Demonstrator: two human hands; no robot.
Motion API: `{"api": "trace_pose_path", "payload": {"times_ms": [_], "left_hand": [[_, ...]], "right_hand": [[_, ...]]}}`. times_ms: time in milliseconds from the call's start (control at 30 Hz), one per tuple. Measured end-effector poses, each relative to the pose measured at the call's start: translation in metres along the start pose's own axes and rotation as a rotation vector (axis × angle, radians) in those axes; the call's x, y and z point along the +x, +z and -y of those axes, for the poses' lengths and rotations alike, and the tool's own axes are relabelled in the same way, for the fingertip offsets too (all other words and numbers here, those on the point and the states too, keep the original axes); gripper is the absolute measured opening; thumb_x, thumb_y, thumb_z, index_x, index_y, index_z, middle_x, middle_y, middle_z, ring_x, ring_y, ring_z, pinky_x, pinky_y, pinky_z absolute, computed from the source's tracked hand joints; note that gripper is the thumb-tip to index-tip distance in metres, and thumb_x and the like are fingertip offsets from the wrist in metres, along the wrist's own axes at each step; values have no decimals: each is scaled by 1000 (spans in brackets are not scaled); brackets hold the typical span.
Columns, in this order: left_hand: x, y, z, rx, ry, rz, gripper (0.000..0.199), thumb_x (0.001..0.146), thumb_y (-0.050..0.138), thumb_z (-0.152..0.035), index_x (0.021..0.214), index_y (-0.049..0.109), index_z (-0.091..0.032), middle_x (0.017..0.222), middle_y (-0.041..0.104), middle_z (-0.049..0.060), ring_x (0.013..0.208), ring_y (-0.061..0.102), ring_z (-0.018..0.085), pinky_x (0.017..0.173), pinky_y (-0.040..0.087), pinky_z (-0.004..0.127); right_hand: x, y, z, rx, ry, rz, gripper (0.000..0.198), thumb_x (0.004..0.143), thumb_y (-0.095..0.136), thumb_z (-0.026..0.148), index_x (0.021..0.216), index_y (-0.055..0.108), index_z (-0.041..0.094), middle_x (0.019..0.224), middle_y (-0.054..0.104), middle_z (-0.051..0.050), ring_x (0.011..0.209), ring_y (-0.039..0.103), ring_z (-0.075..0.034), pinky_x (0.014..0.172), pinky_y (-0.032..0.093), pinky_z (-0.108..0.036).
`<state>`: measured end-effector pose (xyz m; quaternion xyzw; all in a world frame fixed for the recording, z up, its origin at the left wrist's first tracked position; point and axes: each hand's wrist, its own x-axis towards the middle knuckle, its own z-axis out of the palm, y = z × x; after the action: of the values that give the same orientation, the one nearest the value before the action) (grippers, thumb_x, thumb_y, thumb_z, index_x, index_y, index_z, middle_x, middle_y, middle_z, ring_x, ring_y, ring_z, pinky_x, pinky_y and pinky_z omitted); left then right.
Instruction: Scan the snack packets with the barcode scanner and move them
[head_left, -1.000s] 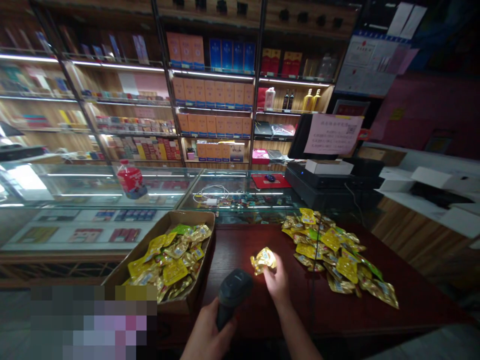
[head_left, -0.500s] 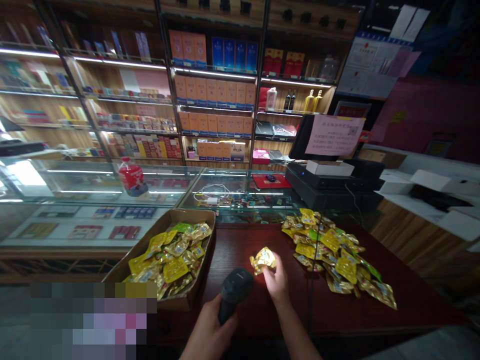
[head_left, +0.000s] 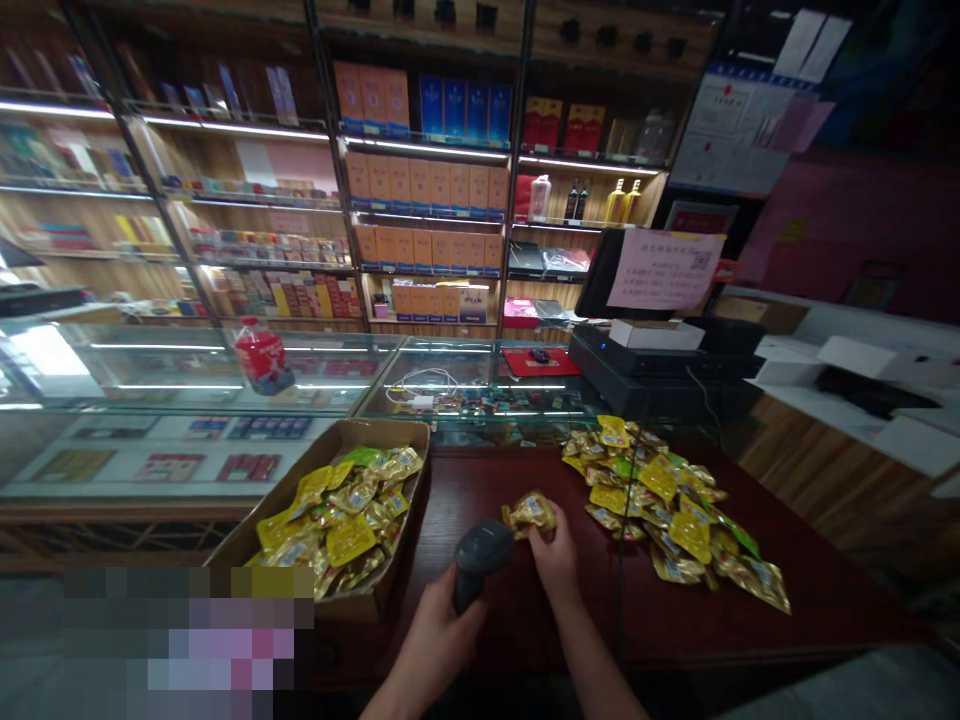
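A black handheld barcode scanner (head_left: pixel 484 550) is gripped by my left hand (head_left: pixel 442 630), its head tilted toward the right. My right hand (head_left: pixel 556 555) pinches a small gold foil snack packet (head_left: pixel 529 513) just beyond the scanner's head; the two do not touch as far as I can see. To the left, a cardboard box (head_left: pixel 381 598) holds many gold, yellow and green packets (head_left: pixel 351 540). On the right a loose pile of similar packets (head_left: pixel 660 500) lies on the dark red tabletop (head_left: pixel 465 480).
Behind the table stands a glass display counter (head_left: pixel 480 430) bearing a white charging cable (head_left: pixel 424 400), a red mouse pad (head_left: pixel 536 362) and a red jug (head_left: pixel 262 357). A monitor (head_left: pixel 600 280) with a paper sheet is at the back right. A black cord crosses the pile.
My left hand and the scanner have shifted slightly right, closer to the packet. The bright light on the packet has gone out. My right hand keeps its hold.
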<state>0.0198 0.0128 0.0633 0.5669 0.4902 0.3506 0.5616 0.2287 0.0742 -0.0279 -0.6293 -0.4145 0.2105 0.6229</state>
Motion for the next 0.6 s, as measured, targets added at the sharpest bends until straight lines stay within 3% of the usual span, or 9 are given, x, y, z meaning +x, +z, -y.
{"api": "trace_pose_path", "payload": {"times_ms": [133, 233, 367, 467, 533, 600], "left_hand": [[1, -8, 26, -70, -92, -86, 31, 75, 65, -45, 84, 55, -17, 47, 51, -7, 33, 48, 11, 32, 36, 20], [4, -11, 42, -137, -132, -151, 40, 72, 67, -52, 87, 58, -16, 46, 52, -7, 31, 47, 11, 31, 36, 20], [6, -13, 48, -176, -149, -185, 45, 69, 70, -55, 88, 60, -16, 46, 51, -7, 30, 46, 11, 31, 37, 21], [6, -16, 49, -204, -162, -199, 52, 65, 72, -60, 90, 61, -16, 49, 54, -6, 34, 49, 11, 32, 39, 21], [7, -17, 50, -224, -170, -203, 59, 61, 73, -65, 91, 61, -16, 49, 55, -6, 33, 49, 12, 32, 39, 21], [7, -18, 52, -233, -167, -200, 61, 58, 73, -68, 89, 61, -16, 48, 54, -6, 32, 48, 11, 31, 38, 21]], "right_hand": [[14, 17, 22, 222, 167, 50, 58, 69, 62, 43, 120, 50, 19, 115, 71, -13, 97, 72, -27, 80, 60, -39], [20, 57, 73, 425, 213, 264, 56, 69, 67, 36, 121, 50, 22, 115, 70, -9, 97, 71, -25, 76, 61, -36], [27, 121, 134, 558, 131, 584, 68, 72, 72, 35, 133, 44, 27, 119, 68, -5, 97, 71, -21, 78, 60, -36], [43, 131, 135, 345, -30, 544, 61, 78, 67, 35, 134, 47, 25, 123, 66, -9, 104, 68, -22, 90, 55, -40], [59, 110, 113, -27, -177, 350, 55, 80, 64, 31, 133, 52, 21, 132, 61, -14, 122, 58, -27, 103, 45, -47], [76, 73, 81, -508, -227, 113, 60, 79, 64, 27, 137, 51, 13, 146, 47, -22, 140, 38, -36, 112, 30, -58]]}}
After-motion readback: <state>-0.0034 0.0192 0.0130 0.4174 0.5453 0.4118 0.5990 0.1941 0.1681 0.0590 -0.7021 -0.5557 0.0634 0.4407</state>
